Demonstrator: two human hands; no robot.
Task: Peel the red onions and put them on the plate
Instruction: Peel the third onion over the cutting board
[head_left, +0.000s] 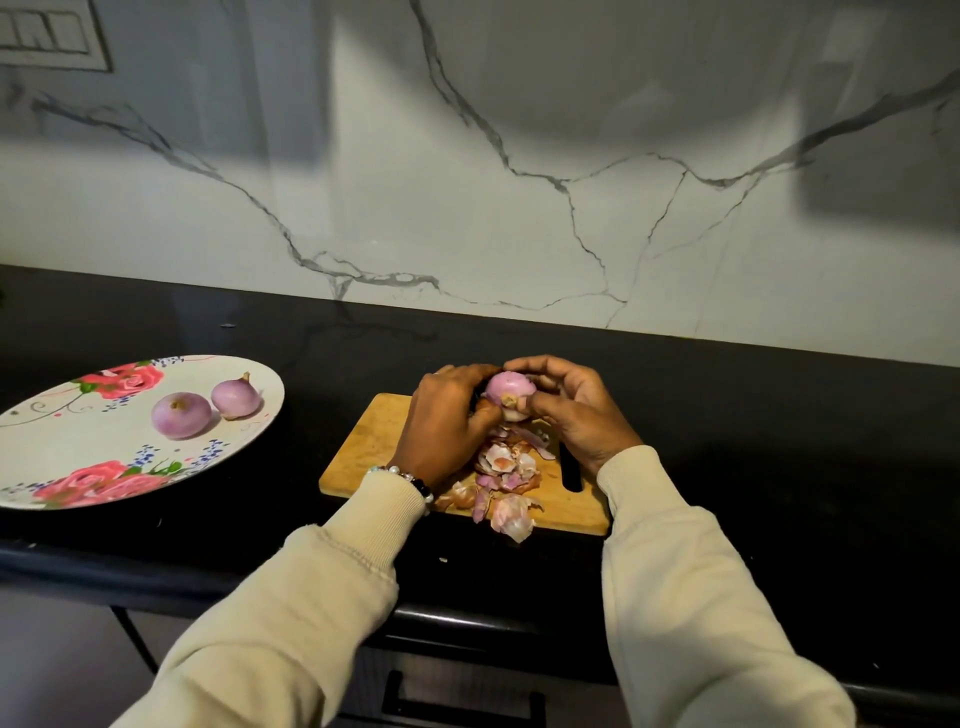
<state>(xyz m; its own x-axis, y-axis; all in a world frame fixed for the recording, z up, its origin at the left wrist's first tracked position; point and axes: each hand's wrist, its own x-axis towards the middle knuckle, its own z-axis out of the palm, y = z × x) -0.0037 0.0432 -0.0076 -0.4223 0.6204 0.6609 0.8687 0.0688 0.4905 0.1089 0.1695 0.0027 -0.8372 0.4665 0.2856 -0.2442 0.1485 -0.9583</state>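
While both hands work above the wooden cutting board (363, 452), I see a small red onion (509, 391) held between them, raised just over a heap of papery peelings (506, 478). My left hand (447, 421) curls around the onion's left side, and my right hand (571, 410) pinches at the root end, which faces me. I judge the onion to be light and firm, and smooth enough where the skin is off to slip, so the best hold is around its middle, while the loose, brittle skin should be taken at its torn edge near the root. Both forearms, in cream sleeves, reach forward from the lower edge of the view, wrists angled inward. To the left, well apart on the dark worktop (727, 395), a floral plate (57, 457) already carries two peeled onions (182, 414) side by side.
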